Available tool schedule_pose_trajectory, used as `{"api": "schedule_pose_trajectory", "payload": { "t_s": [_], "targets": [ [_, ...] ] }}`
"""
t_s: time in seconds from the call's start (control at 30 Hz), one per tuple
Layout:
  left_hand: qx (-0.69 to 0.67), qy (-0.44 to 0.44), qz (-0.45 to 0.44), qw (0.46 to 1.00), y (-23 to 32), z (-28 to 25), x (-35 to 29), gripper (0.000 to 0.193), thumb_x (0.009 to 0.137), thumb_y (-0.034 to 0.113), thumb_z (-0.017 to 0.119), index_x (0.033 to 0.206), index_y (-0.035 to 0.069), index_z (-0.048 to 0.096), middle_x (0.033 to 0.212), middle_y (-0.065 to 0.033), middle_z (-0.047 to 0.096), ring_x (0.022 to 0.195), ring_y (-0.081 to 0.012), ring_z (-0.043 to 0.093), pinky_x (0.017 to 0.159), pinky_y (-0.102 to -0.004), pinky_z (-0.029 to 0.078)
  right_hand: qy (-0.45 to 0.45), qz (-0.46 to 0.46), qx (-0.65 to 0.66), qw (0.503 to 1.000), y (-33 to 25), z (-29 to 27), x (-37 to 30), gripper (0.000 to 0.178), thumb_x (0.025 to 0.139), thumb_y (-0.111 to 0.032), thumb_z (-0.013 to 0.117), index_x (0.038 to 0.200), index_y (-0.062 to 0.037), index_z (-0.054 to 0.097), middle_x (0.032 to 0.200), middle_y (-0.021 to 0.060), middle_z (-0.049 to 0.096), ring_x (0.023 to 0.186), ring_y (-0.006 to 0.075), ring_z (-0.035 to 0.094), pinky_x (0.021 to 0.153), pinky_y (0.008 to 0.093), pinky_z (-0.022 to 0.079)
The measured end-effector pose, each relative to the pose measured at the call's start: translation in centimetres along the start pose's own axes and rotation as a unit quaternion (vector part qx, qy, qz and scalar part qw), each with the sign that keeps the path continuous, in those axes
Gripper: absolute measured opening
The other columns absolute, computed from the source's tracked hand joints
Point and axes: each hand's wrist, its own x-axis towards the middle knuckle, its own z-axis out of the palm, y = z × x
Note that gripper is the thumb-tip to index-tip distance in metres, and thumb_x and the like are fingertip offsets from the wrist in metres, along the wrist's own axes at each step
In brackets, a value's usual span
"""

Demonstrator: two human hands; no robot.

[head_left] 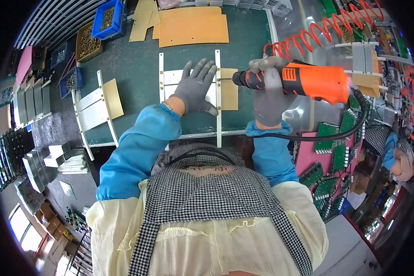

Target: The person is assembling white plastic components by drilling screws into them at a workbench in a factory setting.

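Panel (172,77), white, with pale, brass-studded rails (218,126), is laid on the green table (140,69) under the flat left hand (195,88). Beside it, an orange-and-black screwdriver (319,83) is gripped by the right hand (269,99)

I read room over green tabletop (141,76) between the two railed panels (93,115); orange power screwdriver (322,80), red coiled hose (325,25) block rightward.

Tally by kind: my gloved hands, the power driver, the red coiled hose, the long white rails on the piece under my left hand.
Left hand and right hand, gloved: 2
Power driver: 1
Red coiled hose: 1
Long white rails: 2
Total: 6
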Motion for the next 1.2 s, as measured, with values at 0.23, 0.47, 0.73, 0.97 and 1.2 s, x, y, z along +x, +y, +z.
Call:
{"api": "schedule_pose_trajectory", "payload": {
  "t_s": [0.23, 0.47, 0.73, 0.97, 1.2],
  "targets": [
    [0.0, -0.016, -0.006, 1.0, 0.2, -0.2, -0.1, 0.138, 0.051, 0.07, 0.081, 0.153, 0.0, 0.02, 0.16, -0.0157, 0.025, 0.152, -0.0315, 0.014, 0.122, -0.0528, 0.007, -0.016, 0.009, -0.075, 0.997, 0.3, 0.1, 0.0, 0.007, 0.085, -0.003, 0.061, 0.091, 0.001, 0.061, 0.083, 0.0113, 0.063, 0.077, 0.0229, 0.062, 0.079, 0.0406, 0.054],
    [0.013, -0.026, -0.011, 1.0, -0.1, -0.8, 0.9, 0.138, 0.053, 0.07, 0.08, 0.154, 0.0, 0.019, 0.161, -0.0162, 0.023, 0.152, -0.0314, 0.014, 0.122, -0.0521, 0.007, -0.138, 0.016, -0.09, 0.986, 0.2, 0.2, 0.5, 0.054, 0.083, 0.001, 0.066, 0.133, 0.0013, 0.046, 0.091, 0.0093, 0.064, 0.082, 0.0205, 0.064, 0.082, 0.0386, 0.054],
    [0.031, -0.029, 0.001, 0.999, -0.2, 0.0, 0.3, 0.136, 0.055, 0.072, 0.078, 0.153, -0.003, 0.02, 0.159, -0.0204, 0.024, 0.15, -0.0359, 0.016, 0.12, -0.0568, 0.006, -0.23, 0.06, -0.1, 0.966, 1.4, 1.6, 0.4, 0.075, 0.075, 0.008, 0.074, 0.14, -0.0044, 0.038, 0.094, 0.0061, 0.064, 0.087, 0.0149, 0.063, 0.076, 0.0291, 0.053],
    [-0.016, -0.021, 0.014, 1.0, 0.1, -0.8, -0.8, 0.136, 0.056, 0.072, 0.078, 0.153, -0.003, 0.019, 0.159, -0.0212, 0.024, 0.15, -0.0355, 0.016, 0.121, -0.0543, 0.009, -0.133, 0.14, -0.095, 0.977, -0.1, 2.8, 0.6, 0.045, 0.077, 0.003, 0.073, 0.118, 0.0013, 0.054, 0.096, 0.0053, 0.062, 0.086, 0.0108, 0.063, 0.077, 0.0266, 0.054],
    [-0.003, -0.044, -0.002, 0.999, 0.0, -1.7, -0.4, 0.136, 0.055, 0.072, 0.078, 0.153, -0.003, 0.019, 0.159, -0.0211, 0.024, 0.15, -0.0357, 0.017, 0.121, -0.0539, 0.009, -0.128, 0.069, -0.207, 0.967, 1.5, 3.1, 1.3, 0.051, 0.077, 0.005, 0.072, 0.124, 0.0048, 0.053, 0.091, 0.0066, 0.064, 0.08, 0.011, 0.063, 0.074, 0.0255, 0.053]
  ]
}}
